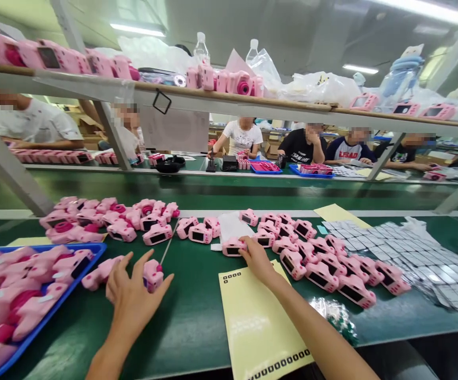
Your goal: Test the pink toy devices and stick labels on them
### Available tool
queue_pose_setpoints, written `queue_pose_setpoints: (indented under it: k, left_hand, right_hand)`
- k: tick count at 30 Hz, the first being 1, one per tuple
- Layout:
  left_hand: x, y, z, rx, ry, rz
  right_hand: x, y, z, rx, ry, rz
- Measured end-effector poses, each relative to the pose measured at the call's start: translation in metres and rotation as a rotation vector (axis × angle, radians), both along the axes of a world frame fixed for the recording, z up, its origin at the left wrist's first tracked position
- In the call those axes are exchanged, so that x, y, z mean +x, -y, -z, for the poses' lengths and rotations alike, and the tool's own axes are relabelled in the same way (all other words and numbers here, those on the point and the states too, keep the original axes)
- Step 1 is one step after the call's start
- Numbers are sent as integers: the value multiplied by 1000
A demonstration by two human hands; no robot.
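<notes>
My left hand (136, 287) is spread above the green worktable, its fingers apart. Below and beyond its fingers lie a pink toy camera (152, 276) by the thumb and another pink toy camera (100, 273) to the left; whether the hand touches either is unclear. My right hand (258, 258) grips the right end of a pink toy camera (233, 247) with a dark screen, at the edge of a white sheet (232, 226). Under my right forearm is a yellow sticker sheet (258, 322) with black square frames along its top and bottom edges.
A blue tray (60, 298) heaped with pink toy cameras is at left. More toy cameras (326, 264) cluster at right, beside wrapped screen panels (422, 264) and a bag of small parts (334, 316). An overhead shelf (229, 97) crosses the view; several people sit beyond.
</notes>
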State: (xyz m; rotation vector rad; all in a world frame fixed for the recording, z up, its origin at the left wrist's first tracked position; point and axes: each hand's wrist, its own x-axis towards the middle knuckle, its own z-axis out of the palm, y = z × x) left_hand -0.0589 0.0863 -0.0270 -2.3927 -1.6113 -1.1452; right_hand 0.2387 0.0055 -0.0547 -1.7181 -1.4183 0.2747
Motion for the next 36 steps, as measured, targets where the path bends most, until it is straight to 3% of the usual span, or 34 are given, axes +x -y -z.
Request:
queue_pose_setpoints:
  k: [3, 6, 9, 12, 14, 18, 23, 27, 32, 36]
  left_hand:
    - [-23, -24, 8, -181, 47, 90]
    - [-26, -19, 13, -289, 155, 128]
    - [-3, 14, 10, -246, 254, 125]
    - [34, 57, 2, -309, 335, 277]
    - [58, 83, -2, -382, 355, 341]
    - [79, 115, -7, -605, 335, 492]
    - [74, 120, -26, -903, 354, 783]
    - [80, 124, -34, -874, 413, 773]
    - [87, 129, -27, -810, 463, 719]
    - [86, 136, -22, -817, 442, 746]
  right_hand:
    - [0, -8, 6, 16, 9, 17]
    - [-9, 2, 2, 36, 14, 48]
    - [-35, 28, -13, 68, -43, 4]
    - [-69, 59, -29, 0, -318, -291]
    - [-85, 76, -35, -51, -492, -415]
    - [-84, 97, -37, -65, -735, -350]
    - [-57, 113, -40, -83, -933, -339]
    - [-54, 121, -42, -66, -961, -331]
    - [-63, 127, -36, -19, -1016, -260]
    - [-69, 129, -27, -11, -1219, -206]
